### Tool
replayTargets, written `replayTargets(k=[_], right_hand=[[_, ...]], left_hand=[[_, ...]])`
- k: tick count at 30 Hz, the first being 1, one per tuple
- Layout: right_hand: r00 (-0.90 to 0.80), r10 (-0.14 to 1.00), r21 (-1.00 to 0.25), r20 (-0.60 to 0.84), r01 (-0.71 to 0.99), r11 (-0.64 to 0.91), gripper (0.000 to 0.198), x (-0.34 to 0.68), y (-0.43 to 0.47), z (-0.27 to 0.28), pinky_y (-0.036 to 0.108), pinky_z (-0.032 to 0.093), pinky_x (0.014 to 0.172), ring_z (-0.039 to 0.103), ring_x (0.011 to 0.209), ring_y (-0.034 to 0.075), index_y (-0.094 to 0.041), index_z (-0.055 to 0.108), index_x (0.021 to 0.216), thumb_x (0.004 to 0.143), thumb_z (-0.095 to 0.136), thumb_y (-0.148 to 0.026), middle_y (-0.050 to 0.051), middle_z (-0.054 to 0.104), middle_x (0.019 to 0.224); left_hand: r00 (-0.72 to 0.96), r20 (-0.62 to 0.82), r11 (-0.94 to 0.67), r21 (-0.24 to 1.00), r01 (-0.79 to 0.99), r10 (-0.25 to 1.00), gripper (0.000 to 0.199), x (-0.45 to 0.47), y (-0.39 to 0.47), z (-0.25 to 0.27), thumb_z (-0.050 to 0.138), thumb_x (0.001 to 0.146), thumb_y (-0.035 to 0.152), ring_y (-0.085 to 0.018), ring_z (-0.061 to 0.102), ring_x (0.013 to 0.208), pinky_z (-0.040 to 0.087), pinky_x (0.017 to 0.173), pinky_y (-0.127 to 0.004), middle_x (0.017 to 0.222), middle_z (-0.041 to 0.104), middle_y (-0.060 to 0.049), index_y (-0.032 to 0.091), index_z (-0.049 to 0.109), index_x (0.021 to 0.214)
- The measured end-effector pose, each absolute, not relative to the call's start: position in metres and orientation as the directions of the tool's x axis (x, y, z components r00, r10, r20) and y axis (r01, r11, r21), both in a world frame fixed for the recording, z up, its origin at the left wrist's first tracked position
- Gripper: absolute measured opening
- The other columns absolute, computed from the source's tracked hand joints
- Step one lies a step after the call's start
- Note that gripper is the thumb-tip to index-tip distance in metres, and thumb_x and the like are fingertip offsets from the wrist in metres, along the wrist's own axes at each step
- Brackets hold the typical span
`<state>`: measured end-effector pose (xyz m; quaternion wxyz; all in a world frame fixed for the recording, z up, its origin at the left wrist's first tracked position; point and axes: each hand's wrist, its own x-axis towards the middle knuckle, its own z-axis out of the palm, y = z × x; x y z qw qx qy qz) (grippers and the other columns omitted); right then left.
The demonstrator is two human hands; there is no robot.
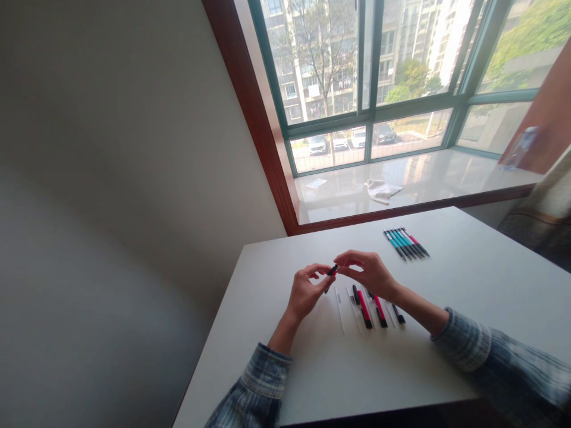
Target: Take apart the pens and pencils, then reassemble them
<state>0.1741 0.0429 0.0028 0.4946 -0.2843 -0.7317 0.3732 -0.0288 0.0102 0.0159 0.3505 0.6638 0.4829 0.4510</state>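
Note:
My left hand [308, 289] is closed in a pinch around a short black-and-red pen part [332, 271], held above the table. My right hand [366, 272] meets it from the right, its thumb and forefinger pinched at the part's upper end. Whatever lies between those right fingertips is too small to make out. Below the hands lie a red pen barrel [364, 306] with a black end, a second red-and-black barrel [380, 311], a black piece [398, 314] and several thin white refills [339, 309]. My right hand and wrist partly cover the tops of these.
Several assembled pens, teal ones [400, 242] and a red one [414, 241], lie in a row at the back right of the white table [330, 368]. A wall stands left. Behind the table, a windowsill holds a white cloth [382, 191] and a clear bottle [521, 148].

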Motion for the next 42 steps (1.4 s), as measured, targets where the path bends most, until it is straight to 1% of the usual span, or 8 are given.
replayTargets(k=[9,17,22,27,32,36,40,42], right_hand=[[-0.36,0.772,-0.797,0.524,0.111,0.593,0.035,0.177,0.043,0.006,0.037,0.063,0.079,0.073,0.087,0.021,-0.021,0.073,0.109,0.091,0.069,-0.05,0.007,0.077,0.098],[-0.482,0.747,-0.46,0.459,0.59,0.663,0.043,0.182,0.039,0.012,0.032,0.05,0.063,0.063,0.072,0.022,-0.022,0.07,0.07,0.097,0.06,-0.054,0.006,0.072,0.07],[-0.584,0.726,-0.301,0.363,0.664,0.685,0.038,0.169,0.005,0.012,0.031,0.048,0.065,0.062,0.071,0.022,-0.022,0.07,0.069,0.096,0.065,-0.048,0.006,0.072,0.069],[-0.539,0.808,-0.239,0.239,0.774,0.586,0.035,0.148,-0.032,0.004,0.032,0.049,0.064,0.067,0.071,0.024,-0.02,0.074,0.072,0.092,0.07,-0.049,0.01,0.073,0.072],[-0.521,0.84,-0.201,0.151,0.816,0.542,0.013,0.126,-0.051,0.008,0.035,0.053,0.072,0.07,0.079,0.027,-0.019,0.073,0.078,0.091,0.071,-0.022,0.011,0.075,0.08],[-0.553,0.823,-0.192,0.129,0.801,0.568,0.024,0.116,-0.061,0.01,0.035,0.053,0.072,0.067,0.076,0.025,-0.019,0.07,0.076,0.094,0.057,-0.008,0.01,0.074,0.08],[-0.584,0.798,-0.107,0.15,0.793,0.6,0.023,0.117,-0.073,0.005,0.037,0.053,0.072,0.065,0.083,0.028,-0.02,0.068,0.081,0.093,0.055,-0.005,0.012,0.071,0.086],[-0.593,0.788,-0.148,0.166,0.775,0.614,0.024,0.122,-0.076,0.003,0.037,0.053,0.073,0.064,0.081,0.026,-0.021,0.067,0.082,0.094,0.052,-0.005,0.011,0.07,0.086]], left_hand=[[0.116,0.187,-0.205,0.965,0.167,0.976,0.026,-0.032,0.014,0.014,0.082,0.078,0.04,-0.027,0.07,0.09,0.054,0.079,-0.038,0.1,0.078,-0.011,0.021,0.082,0.095],[-0.117,0.194,-0.204,0.975,-0.087,0.974,0.031,-0.051,0.027,0.008,0.088,0.071,0.038,-0.024,0.067,0.096,0.05,0.089,-0.036,0.098,0.075,-0.008,0.019,0.078,0.094],[-0.23,0.086,-0.136,0.968,-0.211,0.969,0.034,-0.065,0.03,0.002,0.088,0.068,0.042,-0.021,0.067,0.096,0.048,0.086,-0.034,0.102,0.075,-0.006,0.022,0.075,0.091],[-0.315,0.035,-0.143,0.934,-0.327,0.948,0.039,-0.075,0.03,-0.001,0.091,0.062,0.042,-0.019,0.067,0.094,0.046,0.084,-0.032,0.098,0.075,-0.004,0.022,0.073,0.09],[-0.313,0.04,-0.149,0.931,-0.334,0.949,0.04,-0.078,0.029,-0.002,0.09,0.062,0.043,-0.019,0.068,0.094,0.045,0.084,-0.032,0.097,0.075,-0.003,0.022,0.073,0.091],[-0.321,0.049,-0.161,0.929,-0.332,0.946,0.038,-0.083,0.03,-0.004,0.088,0.064,0.044,-0.018,0.068,0.094,0.045,0.084,-0.032,0.098,0.076,-0.003,0.023,0.073,0.092],[-0.323,0.057,-0.164,0.935,-0.315,0.945,0.037,-0.087,0.03,-0.004,0.086,0.067,0.045,-0.019,0.068,0.097,0.046,0.083,-0.03,0.103,0.076,-0.004,0.023,0.073,0.094],[-0.33,0.052,-0.159,0.938,-0.307,0.943,0.037,-0.086,0.029,-0.003,0.086,0.067,0.045,-0.019,0.068,0.096,0.046,0.081,-0.03,0.104,0.076,-0.005,0.023,0.074,0.094]])
